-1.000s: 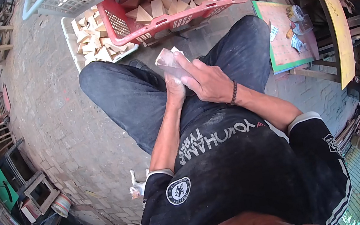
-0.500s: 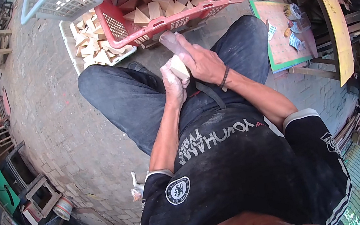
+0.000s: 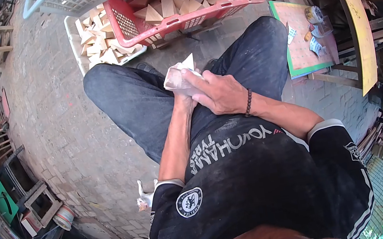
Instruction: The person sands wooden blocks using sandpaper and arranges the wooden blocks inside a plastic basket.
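Observation:
Over my lap, my right hand (image 3: 222, 91) grips a dusty, pinkish sanding block (image 3: 178, 79), its index finger stretched along the top. Beneath it, my left hand (image 3: 186, 99) is wrapped round a pale wooden wedge (image 3: 188, 62), whose pointed corner shows past the block. The block lies against the wedge and hides most of it and much of my left hand's fingers. In front of my knees stands a red plastic crate (image 3: 192, 16) holding several wooden wedges.
A white basket (image 3: 78, 50) with several wedges stands left of the red crate; a pale blue crate (image 3: 72, 0) is behind. At right, a green-edged board (image 3: 303, 40) carries a tin (image 3: 314, 14) and scraps. A cat (image 3: 144, 195) is on the paving at lower left.
Half a second ago the sanding block was farther forward, with the wedge exposed. Now my right hand and the block have come back toward me, and the block covers most of the wedge.

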Tool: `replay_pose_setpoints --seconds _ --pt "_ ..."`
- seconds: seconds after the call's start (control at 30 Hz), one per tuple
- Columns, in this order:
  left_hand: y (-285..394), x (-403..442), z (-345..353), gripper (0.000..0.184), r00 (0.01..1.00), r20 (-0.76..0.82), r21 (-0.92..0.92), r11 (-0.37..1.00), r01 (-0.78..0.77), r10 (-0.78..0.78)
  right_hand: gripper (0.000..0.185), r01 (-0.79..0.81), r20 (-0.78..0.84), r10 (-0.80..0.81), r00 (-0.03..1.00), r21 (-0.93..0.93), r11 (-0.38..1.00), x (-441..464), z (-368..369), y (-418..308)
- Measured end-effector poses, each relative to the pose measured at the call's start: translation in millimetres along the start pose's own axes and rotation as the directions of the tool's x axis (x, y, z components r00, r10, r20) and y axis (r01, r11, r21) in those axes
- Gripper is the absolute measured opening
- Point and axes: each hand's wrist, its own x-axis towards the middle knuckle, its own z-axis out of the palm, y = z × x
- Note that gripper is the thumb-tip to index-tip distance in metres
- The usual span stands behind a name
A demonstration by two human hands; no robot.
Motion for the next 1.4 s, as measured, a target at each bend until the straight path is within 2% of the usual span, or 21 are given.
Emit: replay_pose_setpoints --seconds 0.07,0.13,0.17,0.23,0.33,0.4,0.43,0.47,0.6,0.67,0.73,0.83,0.9,0.93,1.0,1.07,1.2,1.27,1.3,1.33,1.4 --pt "8.7 2.9 0.7 0.032 0.987 0.158 0.047 0.998 -0.032 0.024 0.067 -0.044 -0.046 0.044 0.998 -0.003 0.999 3.6 5.8 23.2" --pt "18.2 11.1 -4.0 0.045 0.816 0.566 -0.044 0.984 0.172 -0.118 0.067 -0.187 -0.140 0.190 0.972 0.038 0.982 23.0 2.2 44.7" --pt "18.4 7.6 2.7 0.055 0.870 0.453 0.072 0.981 0.182 -0.195 0.065 -0.275 -0.113 0.275 0.955 0.017 0.961 32.9 -1.0 56.3" --pt "28.8 4.2 12.6 0.054 0.846 0.482 0.085 0.973 0.213 -0.227 0.063 -0.362 -0.090 0.360 0.929 -0.005 0.932 33.4 4.2 71.9" --pt "36.8 4.6 14.7 0.054 0.821 0.509 0.072 0.963 0.260 -0.260 0.058 -0.225 -0.282 0.298 0.912 0.262 0.938 29.7 17.0 82.9" --pt "31.6 -0.2 21.2 0.053 0.926 0.275 0.092 0.966 0.243 -0.259 0.055 -0.085 -0.367 0.234 0.900 0.379 0.921 15.0 16.4 64.6" --pt "27.6 6.0 16.0 0.050 0.895 0.384 0.084 0.974 0.209 -0.225 0.054 -0.175 -0.220 0.314 0.924 0.487 0.856 11.4 9.2 49.3" --pt "22.3 10.3 11.9 0.050 0.888 0.394 0.092 0.972 0.218 -0.236 0.055 -0.032 -0.304 0.130 0.944 0.310 0.950 11.1 11.5 46.5" --pt "21.2 16.8 4.8 0.042 0.860 0.471 0.034 0.978 0.206 -0.197 0.059 -0.141 -0.234 0.245 0.941 0.387 0.911 11.2 24.8 51.9" --pt "18.8 11.9 13.2 0.045 0.959 0.221 0.149 0.978 0.149 -0.179 0.059 -0.090 -0.293 0.193 0.936 0.333 0.939 9.7 34.7 60.2" --pt "21.4 8.8 9.3 0.047 0.960 0.218 0.292 0.951 0.105 -0.173 0.064 -0.055 -0.316 0.108 0.943 0.172 0.984 11.8 39.9 66.4" --pt "9.8 14.8 5.1 0.051 0.990 0.138 0.485 0.874 -0.046 -0.025 0.066 -0.236 -0.160 0.257 0.953 0.136 0.962 22.4 48.4 70.0" --pt "5.2 21.9 -4.8 0.041 0.973 0.221 0.465 0.870 -0.162 0.063 0.069 -0.235 -0.212 0.287 0.934 0.240 0.942 19.5 42.9 49.7" --pt "7.3 14.1 1.7 0.035 0.976 0.183 0.461 0.867 -0.189 0.115 0.072 -0.315 -0.088 0.348 0.933 0.268 0.911 13.9 28.3 33.8" --pt "8.0 24.3 -19.2 0.021 0.984 0.118 0.517 0.838 -0.176 0.134 0.070 -0.175 0.030 0.173 0.985 0.185 0.967 -0.7 29.7 22.0" --pt "11.8 14.0 -8.0 0.027 0.994 0.102 0.297 0.953 -0.068 0.039 0.069 -0.216 0.130 0.190 0.973 0.233 0.948 4.3 10.1 14.6" --pt "13.9 6.8 10.9 0.034 0.994 0.104 0.304 0.952 -0.043 0.012 0.070 -0.386 0.014 0.398 0.917 0.273 0.881 30.8 20.0 45.7" --pt "10.7 21.7 -15.7 0.032 0.983 0.183 0.287 0.954 -0.086 0.034 0.069 -0.371 0.148 0.347 0.926 0.192 0.909 24.7 -6.4 10.9" --pt "7.9 14.3 -7.3 0.032 0.981 0.190 0.280 0.956 -0.083 0.029 0.069 -0.176 0.041 0.171 0.984 0.231 0.957 16.4 6.3 10.9" --pt "7.6 -2.7 3.9 0.029 0.991 0.104 0.237 0.966 -0.105 0.083 0.068 -0.173 0.084 0.156 0.984 0.264 0.949 10.0 10.4 9.7" --pt "6.7 -0.9 2.3 0.027 0.992 0.025 0.193 0.973 -0.126 0.124 0.068 -0.010 -0.217 0.037 0.976 0.124 0.992 14.0 39.1 37.6"
